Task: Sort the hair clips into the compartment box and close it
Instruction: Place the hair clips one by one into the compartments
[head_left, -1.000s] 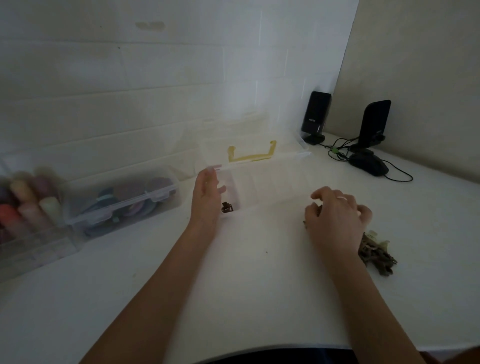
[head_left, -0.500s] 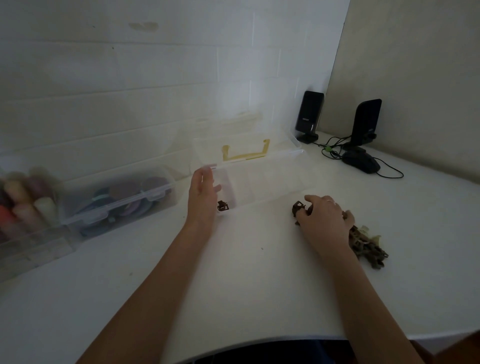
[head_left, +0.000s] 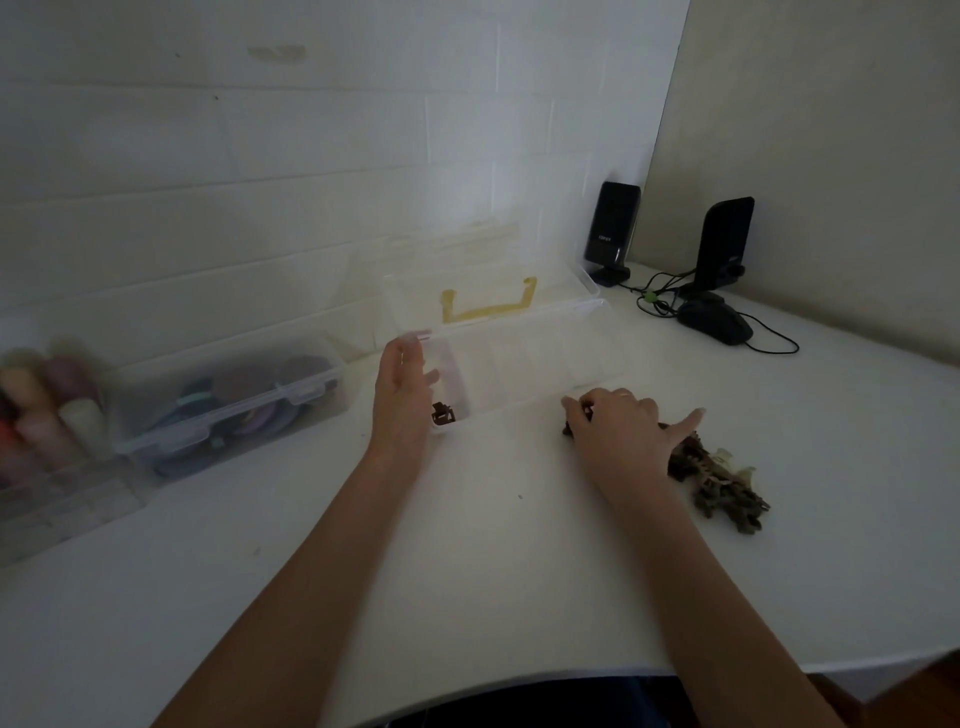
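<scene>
- Since a moment ago our right hand (head_left: 621, 436) has dropped from above the heap onto the table and closed on one dark clip (head_left: 571, 423), which now shows just beyond the fingertips, on the side nearest the box.
- That hand's thumb and first fingers are curled round the clip; the little finger sticks out straight toward the heap. How firmly the clip is pinched we cannot tell, since the hand covers most of it.
- Behind the wrist side of this grip lies the pile of hair clips (head_left: 719, 486), brown and pale ones tangled together, touching the hand's outer edge.
- Our left hand (head_left: 402, 389) rests with relaxed, nearly straight fingers against the near end wall of the compartment box (head_left: 540, 364), holding nothing, steadying it as we judge.
- One clip already in the box (head_left: 443, 414) sits in the end compartment, just beside that left palm; the other compartments look bare. The lid with its yellow handle (head_left: 488, 306) stands open behind.
- We judge these claw clips light, stiff and springy, with teeth that snag their neighbours. Best to pinch each by its two wing tabs or across the hinge, lift it straight up from the heap, and shake loose any clip that clings.
- The clear box looks light and prone to sliding, so the bracing hand seems worth keeping there.
</scene>
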